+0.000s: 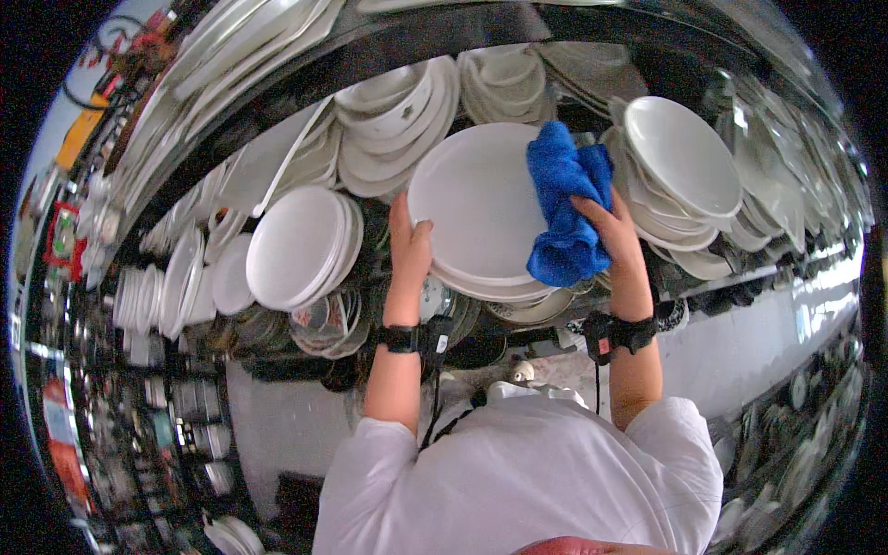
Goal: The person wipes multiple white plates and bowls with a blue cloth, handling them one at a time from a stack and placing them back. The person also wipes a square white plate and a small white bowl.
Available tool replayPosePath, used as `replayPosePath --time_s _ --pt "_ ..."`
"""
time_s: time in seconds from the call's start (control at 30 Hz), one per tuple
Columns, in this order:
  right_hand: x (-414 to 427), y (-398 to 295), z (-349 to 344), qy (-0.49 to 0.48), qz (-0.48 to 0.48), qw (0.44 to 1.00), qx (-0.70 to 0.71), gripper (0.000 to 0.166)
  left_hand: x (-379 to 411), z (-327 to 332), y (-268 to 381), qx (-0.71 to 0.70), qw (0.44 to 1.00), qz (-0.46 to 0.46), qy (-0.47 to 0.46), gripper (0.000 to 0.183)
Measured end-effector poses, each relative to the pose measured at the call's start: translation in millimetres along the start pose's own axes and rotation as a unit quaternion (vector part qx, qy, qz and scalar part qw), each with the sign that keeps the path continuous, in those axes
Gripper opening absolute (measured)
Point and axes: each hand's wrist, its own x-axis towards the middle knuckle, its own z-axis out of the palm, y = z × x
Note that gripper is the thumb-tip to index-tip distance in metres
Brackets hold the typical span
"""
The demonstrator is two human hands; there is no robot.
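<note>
A stack of large round white plates [482, 201] lies in front of me, between my two hands. My left hand [412, 239] grips the left rim of the stack, thumb on top. On the right side, my right hand [607, 222] is closed on a bunched blue cloth [565, 208], which lies over the right edge of the top plate. The cloth hides that rim, so whether the fingers also hold the plates cannot be seen. Both wrists wear black straps with small devices.
Round white plates [298, 246] are stacked to the left. White bowls [381, 104] stand on plates behind. A white oval dish [683, 156] tops a pile at the right. Patterned dishes [329, 322] sit near the shelf's front edge. More shelves of crockery run along both sides.
</note>
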Motion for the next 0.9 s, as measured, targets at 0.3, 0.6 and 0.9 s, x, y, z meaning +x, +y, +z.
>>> replayPosePath --time_s 0.3,0.6,0.9 --pt "-4 -7 7 0.036 0.028 0.999 0.006 0.044 7 -3 9 0.022 0.999 0.022 0.017 0.064" --pt "-54 -53 71 0.067 -0.007 0.998 0.018 0.042 3 -53 43 -0.234 0.970 -0.002 0.060 0.062" --pt "-97 -40 186 0.011 0.047 0.996 0.076 0.041 -32 -169 41 -0.294 0.934 -0.097 0.178 0.064"
